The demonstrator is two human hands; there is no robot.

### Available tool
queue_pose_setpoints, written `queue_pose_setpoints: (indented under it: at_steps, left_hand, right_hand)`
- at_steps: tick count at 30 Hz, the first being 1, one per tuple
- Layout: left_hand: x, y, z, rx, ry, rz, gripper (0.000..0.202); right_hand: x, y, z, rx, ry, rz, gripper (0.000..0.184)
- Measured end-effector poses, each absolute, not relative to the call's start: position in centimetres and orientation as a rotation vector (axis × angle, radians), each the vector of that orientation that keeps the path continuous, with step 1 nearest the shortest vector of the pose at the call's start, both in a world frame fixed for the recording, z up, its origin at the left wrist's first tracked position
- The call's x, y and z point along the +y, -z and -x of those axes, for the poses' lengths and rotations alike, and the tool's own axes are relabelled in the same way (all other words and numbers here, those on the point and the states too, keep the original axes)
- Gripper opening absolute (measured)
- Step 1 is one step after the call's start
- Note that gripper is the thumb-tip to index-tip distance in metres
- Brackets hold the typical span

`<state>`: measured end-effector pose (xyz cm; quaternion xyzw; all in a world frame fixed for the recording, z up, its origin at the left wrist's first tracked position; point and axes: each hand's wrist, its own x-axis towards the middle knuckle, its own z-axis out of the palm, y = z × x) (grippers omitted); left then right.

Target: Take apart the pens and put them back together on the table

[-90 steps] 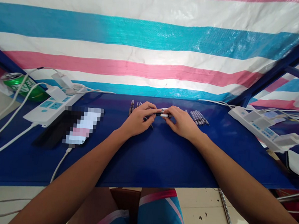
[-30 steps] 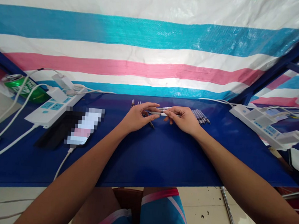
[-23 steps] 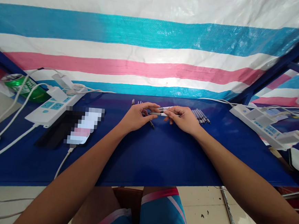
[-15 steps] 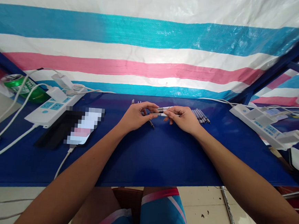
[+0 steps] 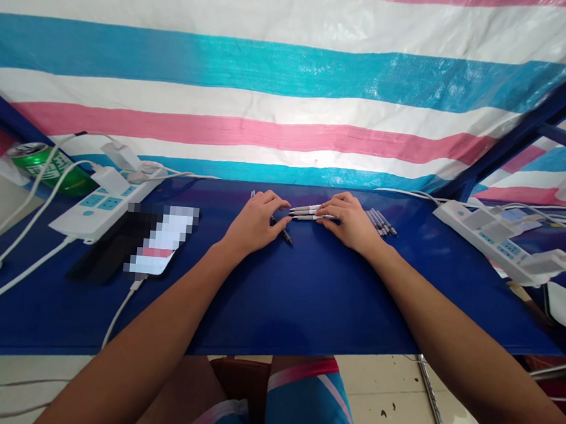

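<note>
Both hands lie open, palm down, grasping nothing: the left hand (image 5: 255, 224) beside a slim dark-tipped pen (image 5: 286, 236), the right hand (image 5: 351, 222) touching three slim white pens (image 5: 312, 212). Further right lie more slim grey-and-white pens (image 5: 381, 222); far left of the hands, a green can (image 5: 45, 177) with unreadable lettering.

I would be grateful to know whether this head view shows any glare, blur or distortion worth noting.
In the head view, a whitish glare sits on the striped tarpaulin; a mosaic blur hides the phone's screen; the wide-angle lens appears to bow the front edge of the blue tabletop; the pens look small but fairly sharp.
</note>
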<state>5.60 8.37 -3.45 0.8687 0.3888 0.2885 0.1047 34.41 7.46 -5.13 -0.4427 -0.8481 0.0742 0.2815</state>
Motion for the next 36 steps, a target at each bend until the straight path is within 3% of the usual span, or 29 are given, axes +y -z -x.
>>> queue_pose_setpoints:
  at_steps: [10,24,36]
  left_hand:
    - [7.8,3.7,-6.0,1.139,-0.773,-2.620,0.028]
    - [7.5,3.9,-6.5,0.954,-0.682,-2.654,0.034]
    - [7.6,4.0,-6.6,0.949,-0.646,-2.653,0.036]
  right_hand:
    - [8.1,5.2,-38.6,-2.256,0.025,1.428,0.053]
    - [8.5,4.6,-39.5,-2.330,-0.095,1.395,0.030]
    - [8.4,4.7,-38.6,-2.308,-0.147,1.376,0.028]
